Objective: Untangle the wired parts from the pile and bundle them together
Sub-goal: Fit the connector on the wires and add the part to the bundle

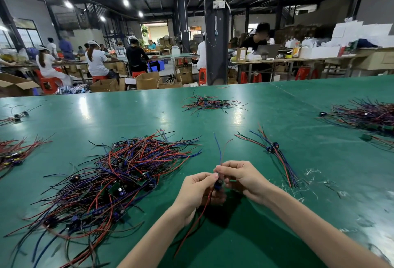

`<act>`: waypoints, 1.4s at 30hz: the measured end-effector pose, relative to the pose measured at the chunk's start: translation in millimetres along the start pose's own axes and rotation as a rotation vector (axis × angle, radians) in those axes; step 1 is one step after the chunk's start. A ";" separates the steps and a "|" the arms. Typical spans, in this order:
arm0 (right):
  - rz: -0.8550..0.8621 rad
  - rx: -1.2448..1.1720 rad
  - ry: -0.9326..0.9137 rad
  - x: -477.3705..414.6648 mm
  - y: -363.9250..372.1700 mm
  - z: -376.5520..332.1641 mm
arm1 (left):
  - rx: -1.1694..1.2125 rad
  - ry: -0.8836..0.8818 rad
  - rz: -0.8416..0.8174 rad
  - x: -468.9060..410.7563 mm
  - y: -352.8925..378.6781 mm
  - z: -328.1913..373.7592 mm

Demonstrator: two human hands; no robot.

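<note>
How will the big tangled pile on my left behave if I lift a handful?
Probably floppy: the thin red, blue and black leads in the pile curve and sag loosely. Likely a clump rises together, since wires cross over one another and the small boards. Probably light, though boards may dangle and snag.

Left hand and right hand meet, fingers apparently pinching.

Head-worn view, forward-down, seemingly near table
</note>
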State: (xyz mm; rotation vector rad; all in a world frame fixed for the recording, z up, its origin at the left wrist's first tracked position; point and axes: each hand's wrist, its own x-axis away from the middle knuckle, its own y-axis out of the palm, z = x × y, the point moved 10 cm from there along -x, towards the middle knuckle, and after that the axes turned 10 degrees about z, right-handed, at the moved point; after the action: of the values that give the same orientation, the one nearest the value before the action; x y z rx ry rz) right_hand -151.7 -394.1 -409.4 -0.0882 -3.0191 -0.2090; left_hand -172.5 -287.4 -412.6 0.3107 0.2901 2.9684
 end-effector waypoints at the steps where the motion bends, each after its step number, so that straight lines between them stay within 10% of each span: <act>1: -0.004 0.009 0.005 0.2 0.5 0.6 | 0.012 0.000 0.008 -1.0 -1.8 -0.1; 19: -0.111 -0.135 0.148 7.3 14.9 8.3 | 0.155 -0.198 -0.121 -1.6 7.8 -12.3; 42: 0.606 0.351 -0.410 -26.9 -89.0 -40.0 | 0.054 -0.171 -0.099 2.1 13.9 -10.9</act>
State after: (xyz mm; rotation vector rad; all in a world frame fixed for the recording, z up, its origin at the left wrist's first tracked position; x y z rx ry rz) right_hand -126.4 -489.1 -385.1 -1.1058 -3.1673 0.4404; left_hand -178.6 -302.4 -419.8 0.5370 0.3543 2.8178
